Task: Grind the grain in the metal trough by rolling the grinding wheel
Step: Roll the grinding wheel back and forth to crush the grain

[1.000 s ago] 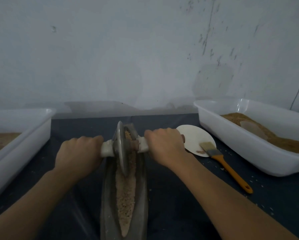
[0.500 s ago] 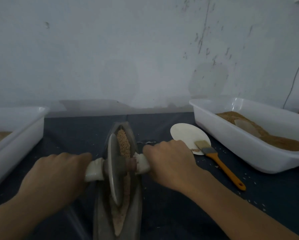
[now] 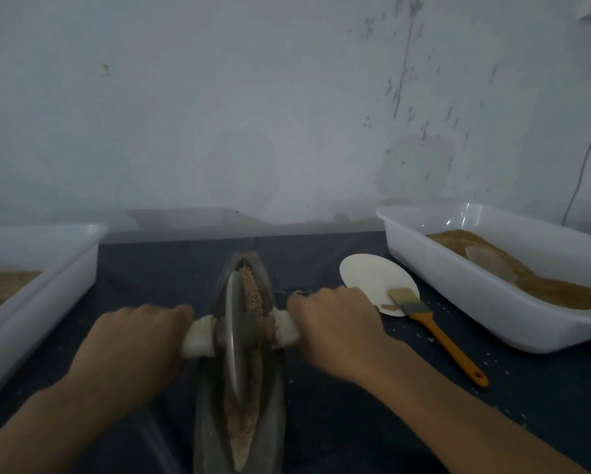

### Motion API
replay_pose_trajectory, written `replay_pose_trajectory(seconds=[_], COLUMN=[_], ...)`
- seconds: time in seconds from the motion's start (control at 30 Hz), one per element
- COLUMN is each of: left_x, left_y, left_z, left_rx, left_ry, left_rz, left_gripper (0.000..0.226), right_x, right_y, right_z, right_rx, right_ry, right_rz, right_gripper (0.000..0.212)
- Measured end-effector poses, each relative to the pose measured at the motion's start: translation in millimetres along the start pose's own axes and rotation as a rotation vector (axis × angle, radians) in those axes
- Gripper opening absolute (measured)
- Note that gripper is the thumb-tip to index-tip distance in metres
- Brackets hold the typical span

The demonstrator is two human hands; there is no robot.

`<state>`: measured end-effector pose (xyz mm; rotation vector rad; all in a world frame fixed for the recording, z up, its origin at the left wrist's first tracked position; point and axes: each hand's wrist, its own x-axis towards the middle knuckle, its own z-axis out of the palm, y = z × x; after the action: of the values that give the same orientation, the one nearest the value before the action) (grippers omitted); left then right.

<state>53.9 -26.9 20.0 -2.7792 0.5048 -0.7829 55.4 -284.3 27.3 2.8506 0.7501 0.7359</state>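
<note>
Grain (image 3: 251,295) lies in a long strip down the middle of the metal trough (image 3: 268,408), which I see at lower centre of the frame, narrow and boat-shaped, with pointed ends and dull grey sloping walls. At the far end the grain looks coarse and brown; toward the near end it looks paler and finer. Standing on edge in the groove is the grinding wheel (image 3: 234,336), a thin grey disc, tilted slightly to the left at its top. A short axle runs through its hub, and each side carries a handle wrapped in white material.

My left hand (image 3: 133,347), at lower left of centre, grips the left handle, knuckles up, fingers curled round it. My right hand (image 3: 335,330), just right of the trough, grips the right handle the same way. Both forearms run in from the bottom corners.

Everything rests on a dark blue table cover (image 3: 355,422) sprinkled with loose grains. Right of centre lies a white round dish (image 3: 369,278), with an orange-handled brush (image 3: 434,330) laid across its near edge, bristles on the dish. At right stands a white tub (image 3: 458,299) holding brown meal with a pale scoop part buried in it. Another white tub (image 3: 41,289) sits at the left edge, also with brown contents.
</note>
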Motion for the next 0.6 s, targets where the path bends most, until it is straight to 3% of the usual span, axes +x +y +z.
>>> replay_pose_trajectory(seconds=[0.13, 0.3, 0.47, 0.6], left_x=[-23.7, -6.7, 24.1, 36.7], left_y=[3.5, 0.1, -6.5, -7.4], left_z=[-21.3, -5.6, 29.8, 30.4], left_rx=[-0.074, -0.015, -0.069, -0.002], left_ry=[0.079, -0.051, 0.029, 0.009], left_rz=[0.069, 0.028, -0.13, -0.13], left_gripper=[0.054, 0.048, 0.025, 0.023], right_x=[-29.9, -13.1, 39.3, 49.5], right_y=[-5.3, -5.8, 4.5, 10.1], right_z=[-12.8, -9.3, 7.9, 16.1], right_rx=[0.065, 0.002, -0.102, -0.119], right_ry=[-0.045, -0.051, -0.018, 0.003], right_rz=[0.012, 0.059, 0.087, 0.096], right_gripper=[0.034, 0.016, 0.014, 0.016])
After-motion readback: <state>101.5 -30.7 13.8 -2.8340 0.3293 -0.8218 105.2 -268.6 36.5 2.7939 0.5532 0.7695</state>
